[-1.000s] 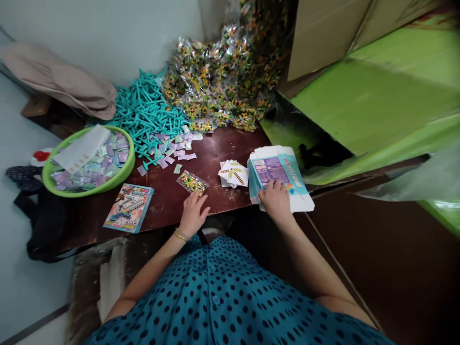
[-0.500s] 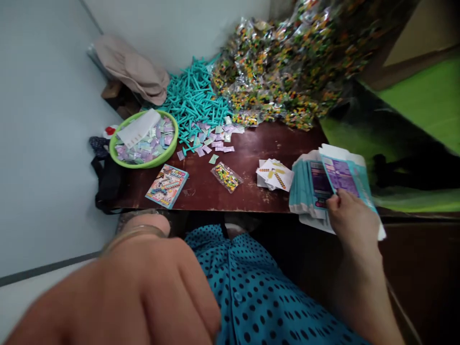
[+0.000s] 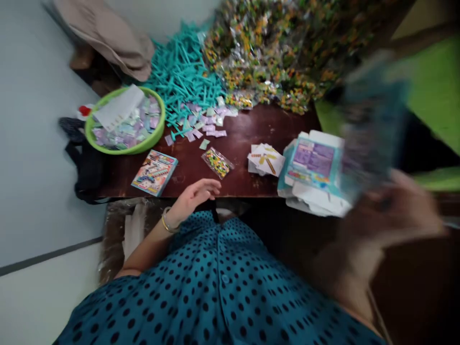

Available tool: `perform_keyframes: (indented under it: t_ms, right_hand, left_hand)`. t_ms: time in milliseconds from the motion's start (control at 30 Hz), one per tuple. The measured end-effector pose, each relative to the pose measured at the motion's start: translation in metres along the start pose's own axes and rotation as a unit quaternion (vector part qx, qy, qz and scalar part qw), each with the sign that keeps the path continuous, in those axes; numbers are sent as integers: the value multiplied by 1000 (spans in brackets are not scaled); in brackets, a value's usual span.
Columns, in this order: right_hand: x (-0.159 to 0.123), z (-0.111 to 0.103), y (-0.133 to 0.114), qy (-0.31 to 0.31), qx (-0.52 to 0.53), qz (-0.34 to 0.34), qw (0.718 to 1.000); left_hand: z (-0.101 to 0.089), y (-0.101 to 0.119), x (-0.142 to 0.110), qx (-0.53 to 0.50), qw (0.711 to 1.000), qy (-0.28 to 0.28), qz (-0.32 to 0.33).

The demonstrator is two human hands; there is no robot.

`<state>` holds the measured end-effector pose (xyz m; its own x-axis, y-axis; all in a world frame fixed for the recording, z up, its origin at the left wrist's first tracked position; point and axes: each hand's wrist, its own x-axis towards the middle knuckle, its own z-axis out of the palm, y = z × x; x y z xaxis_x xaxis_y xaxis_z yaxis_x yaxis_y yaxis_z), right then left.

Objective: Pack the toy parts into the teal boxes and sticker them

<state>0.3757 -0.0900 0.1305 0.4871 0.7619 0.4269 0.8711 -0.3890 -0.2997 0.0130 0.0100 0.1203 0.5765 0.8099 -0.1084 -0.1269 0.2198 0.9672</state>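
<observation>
My left hand [image 3: 194,195] hovers at the table's front edge with its fingers loosely apart and nothing in them. It is just short of a small clear bag of coloured beads [image 3: 216,163]. My right hand [image 3: 391,211] is raised close to the camera and smeared by motion. It holds up a flat teal and purple carton [image 3: 373,120], also blurred. Under that carton, a stack of the same flat cartons [image 3: 312,165] lies at the table's right end. A few white leaflets [image 3: 265,158] lie between the stack and the bead bag.
A green basin [image 3: 142,143] of pastel sachets sits at the left, with a printed box [image 3: 154,172] in front of it. Teal plastic sticks [image 3: 183,76] and bagged beads [image 3: 273,48] are heaped at the back. A beige cloth [image 3: 108,33] and a black bag [image 3: 86,163] lie left.
My left hand, close to the camera half a second ago, has dropped back to the table edge. My right hand has lifted one carton off the stack toward the camera.
</observation>
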Motion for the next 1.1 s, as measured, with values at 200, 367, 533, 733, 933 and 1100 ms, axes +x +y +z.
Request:
perform_keyframes:
  t_ms: [200, 367, 533, 733, 933, 1100]
  right_hand:
    - [-70, 71, -146, -229, 304, -301, 875]
    - [-48, 112, -180, -233, 415, -216, 853]
    - [-23, 126, -196, -333, 507, -60, 793]
    - [-49, 154, -186, -406, 596, -47, 691]
    - [-85, 164, -177, -249, 563, -36, 787]
    - [-79, 167, -173, -329, 550, -13, 768]
  left_hand:
    - [16, -33, 8, -118, 978, 172, 18]
    - [-11, -39, 8, -134, 935, 329, -7]
    - [-25, -57, 2, -72, 926, 370, -6]
    - [-48, -62, 11, 90, 925, 357, 94]
    - [-74, -66, 3, 230, 923, 290, 107]
    - [-67, -86, -18, 239, 915, 315, 85]
